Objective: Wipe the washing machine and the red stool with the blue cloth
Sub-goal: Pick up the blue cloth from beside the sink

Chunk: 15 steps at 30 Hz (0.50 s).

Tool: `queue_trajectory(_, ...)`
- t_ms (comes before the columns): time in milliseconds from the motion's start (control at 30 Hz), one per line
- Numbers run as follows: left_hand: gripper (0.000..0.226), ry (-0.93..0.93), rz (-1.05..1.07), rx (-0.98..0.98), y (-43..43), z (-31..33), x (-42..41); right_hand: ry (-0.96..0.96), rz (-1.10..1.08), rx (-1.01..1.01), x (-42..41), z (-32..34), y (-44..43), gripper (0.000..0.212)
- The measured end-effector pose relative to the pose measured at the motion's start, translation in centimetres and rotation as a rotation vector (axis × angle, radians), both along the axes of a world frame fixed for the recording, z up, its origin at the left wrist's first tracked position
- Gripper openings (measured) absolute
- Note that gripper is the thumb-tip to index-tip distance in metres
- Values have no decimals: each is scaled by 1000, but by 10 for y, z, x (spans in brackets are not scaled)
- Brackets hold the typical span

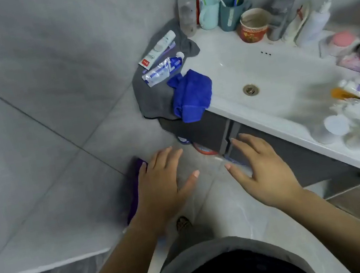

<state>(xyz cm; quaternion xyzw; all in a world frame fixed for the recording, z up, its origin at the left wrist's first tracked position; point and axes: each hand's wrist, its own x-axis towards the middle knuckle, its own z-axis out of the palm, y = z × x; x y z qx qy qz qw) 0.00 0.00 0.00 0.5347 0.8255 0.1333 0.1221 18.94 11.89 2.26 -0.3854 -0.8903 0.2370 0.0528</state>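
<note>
The blue cloth (pixel 191 96) lies crumpled on the left corner of the white sink counter (pixel 242 111), partly hanging over the front edge and resting on a grey towel (pixel 153 97). My left hand (pixel 161 185) and my right hand (pixel 262 170) are both held out in front of me, below the counter, fingers spread and holding nothing. Both hands are well short of the cloth. Neither the washing machine nor the red stool is in view.
Two toothpaste tubes (pixel 161 62) lie on the grey towel. Cups with toothbrushes (pixel 231 11), a clear bottle (pixel 186 10), a red paper cup (pixel 253 26) and toiletries crowd the back and right of the sink. A dark cabinet (pixel 209 131) sits beneath. Grey tiled wall on the left.
</note>
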Motion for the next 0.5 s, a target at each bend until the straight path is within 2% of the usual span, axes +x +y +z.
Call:
queue_trajectory(67, 70, -24, 1, -8, 12, 1, -33, 0, -38, -27, -31, -2, 18, 64)
queue_trajectory(267, 66, 88, -78, 34, 74, -5, -117, -22, -67, -8, -114, -3, 82, 62)
queue_trajectory(500, 67, 84, 2, 25, 154, -19, -166, -79, -63, -55, -178, -29, 183, 60)
